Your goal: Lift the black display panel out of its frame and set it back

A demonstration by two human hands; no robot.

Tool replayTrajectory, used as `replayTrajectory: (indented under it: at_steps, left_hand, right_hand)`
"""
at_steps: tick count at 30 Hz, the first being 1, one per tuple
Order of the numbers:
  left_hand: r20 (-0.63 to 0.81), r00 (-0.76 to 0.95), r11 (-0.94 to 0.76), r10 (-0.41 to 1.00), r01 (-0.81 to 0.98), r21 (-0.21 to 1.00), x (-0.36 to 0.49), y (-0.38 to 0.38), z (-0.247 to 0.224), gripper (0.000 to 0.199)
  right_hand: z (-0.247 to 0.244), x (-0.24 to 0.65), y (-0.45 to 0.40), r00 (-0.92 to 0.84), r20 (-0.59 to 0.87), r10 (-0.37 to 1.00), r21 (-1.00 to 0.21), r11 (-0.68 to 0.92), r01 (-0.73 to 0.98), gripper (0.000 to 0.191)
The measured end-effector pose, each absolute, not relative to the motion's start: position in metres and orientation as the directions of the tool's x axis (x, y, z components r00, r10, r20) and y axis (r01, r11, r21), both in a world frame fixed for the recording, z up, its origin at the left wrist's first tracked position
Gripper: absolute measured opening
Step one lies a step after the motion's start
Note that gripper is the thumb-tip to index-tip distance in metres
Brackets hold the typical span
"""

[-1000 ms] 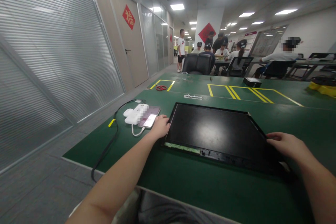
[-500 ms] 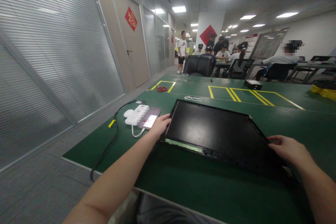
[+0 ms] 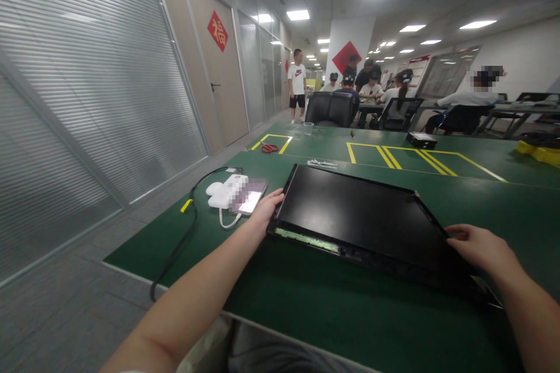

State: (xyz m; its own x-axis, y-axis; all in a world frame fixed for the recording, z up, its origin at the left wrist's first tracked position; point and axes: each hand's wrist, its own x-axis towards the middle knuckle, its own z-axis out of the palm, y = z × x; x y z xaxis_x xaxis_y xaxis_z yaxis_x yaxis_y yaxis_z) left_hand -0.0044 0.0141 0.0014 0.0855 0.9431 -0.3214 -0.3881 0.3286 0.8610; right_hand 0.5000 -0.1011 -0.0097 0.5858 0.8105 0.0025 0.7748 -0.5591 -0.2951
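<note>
A black flat screen panel [image 3: 354,215] in a thin dark frame lies face up in front of me, turned at an angle to the table edge. A pale green strip [image 3: 306,240] shows along its near-left edge. My left hand [image 3: 268,210] grips the panel's left side, with the fingers at the edge and partly hidden beneath it. On the right side, my right hand [image 3: 481,247] holds the opposite edge between thumb and curled fingers. Whether the panel rests fully on the green table [image 3: 280,303] or is lifted slightly, I cannot tell.
Left of the panel are a phone [image 3: 251,198], a white charger [image 3: 227,192] and a black cable [image 3: 192,227] hanging over the edge. Farther back are red scissors [image 3: 269,148], a metal caliper-like tool [image 3: 322,163], a clear cup [image 3: 308,128] and a black box [image 3: 421,140]. People sit beyond.
The panel has tilted slightly, and the bright reflection on its screen has faded. Both hands stay on its sides. In the background, a standing person has moved a little left.
</note>
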Motion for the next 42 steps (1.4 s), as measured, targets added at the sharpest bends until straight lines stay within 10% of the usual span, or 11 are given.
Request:
replayTrajectory:
  at_steps: [16, 32, 42]
  left_hand:
    - [-0.315, 0.141, 0.343, 0.939, -0.294, 0.892, -0.002, -0.001, 0.012, 0.098]
    - [-0.059, 0.252, 0.140, 0.966, -0.317, 0.938, 0.000, -0.004, 0.016, 0.032]
    - [0.037, 0.342, 0.086, 0.939, -0.336, 0.938, 0.000, -0.016, 0.026, 0.057]
  right_hand:
    - [-0.011, 0.501, -0.102, 0.585, -0.013, 0.811, -0.382, -0.545, 0.747, 0.037]
    - [-0.014, 0.496, -0.100, 0.537, -0.047, 0.842, -0.359, -0.516, 0.778, 0.042]
    - [-0.013, 0.494, -0.099, 0.552, -0.065, 0.831, -0.323, -0.541, 0.777, 0.047]
